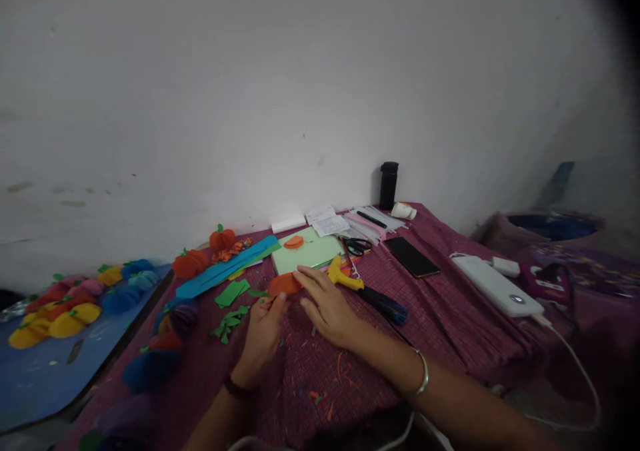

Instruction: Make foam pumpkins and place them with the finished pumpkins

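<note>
The left hand [265,323] pinches an orange paper piece [283,284] between thumb and fingers, closed on its near left edge, while the right hand [331,306] is held loosely open, fingers extended, its fingertips at the piece's right side; whether they press on it or only steady it, I cannot tell. The piece is held up just above the red cloth [445,314], in front of the pale green sheet [320,243], on which a smaller orange cutout [294,242] lies. Judging by what lies around, much is already made: orange paper pumpkins [191,263] sit at the cloth's far left, and yellow paper pumpkins [75,320] stand among pink and blue ones on the blue table [93,361]. The piece in the hands looks flat, with no stem or leaf to be seen on it, so it seems at an early stage. Material also appears left over: long blue strips [230,264], green paper [233,293] and a small heap of green cut bits [231,322]. The yellow-handled glue gun [345,276] lies just beyond the right hand, gripped by neither, with the scissors [357,246] farther back.
</note>
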Demonstrator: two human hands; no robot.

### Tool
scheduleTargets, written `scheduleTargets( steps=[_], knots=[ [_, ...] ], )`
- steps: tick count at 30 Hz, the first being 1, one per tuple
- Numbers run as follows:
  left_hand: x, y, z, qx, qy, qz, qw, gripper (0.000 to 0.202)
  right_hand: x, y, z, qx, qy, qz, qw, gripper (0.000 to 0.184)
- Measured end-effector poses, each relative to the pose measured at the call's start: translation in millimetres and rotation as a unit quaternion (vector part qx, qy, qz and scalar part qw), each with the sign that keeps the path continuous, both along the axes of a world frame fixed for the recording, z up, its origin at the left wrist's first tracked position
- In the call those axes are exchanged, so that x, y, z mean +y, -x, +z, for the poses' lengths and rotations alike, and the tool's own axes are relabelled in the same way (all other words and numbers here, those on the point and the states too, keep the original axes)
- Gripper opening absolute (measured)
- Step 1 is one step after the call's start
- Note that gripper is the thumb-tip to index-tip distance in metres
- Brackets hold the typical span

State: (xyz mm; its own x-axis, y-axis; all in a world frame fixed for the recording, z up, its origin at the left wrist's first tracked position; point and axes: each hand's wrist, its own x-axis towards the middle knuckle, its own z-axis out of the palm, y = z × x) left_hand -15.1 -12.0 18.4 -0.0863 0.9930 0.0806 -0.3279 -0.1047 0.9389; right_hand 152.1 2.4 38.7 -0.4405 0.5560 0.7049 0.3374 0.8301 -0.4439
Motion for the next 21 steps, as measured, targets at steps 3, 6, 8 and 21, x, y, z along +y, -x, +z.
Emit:
scheduleTargets(
  steps=[3,6,8,21],
  knots=[
    [1,-2,1.4,0.007,-0.029,0.051,0.998,0.029,-1,2,-3.3,0.006,0.004,0.015,1.000,0.052],
    [-1,-7,7.6,-0.035,-0.041,0.037,0.998,0.026,3,5,-7.7,0.090,0.060,0.027,0.994,0.046],
    [-3,-9,12.5,-0.060,-0.033,0.037,0.997,0.027,8,8,-9.5,0.181,0.136,0.033,0.973,0.033],
    [-15,-7,17.7,-0.057,0.043,-0.128,0.989,0.028,19,11,-9.6,0.334,0.514,0.323,0.721,0.044]
  ],
)
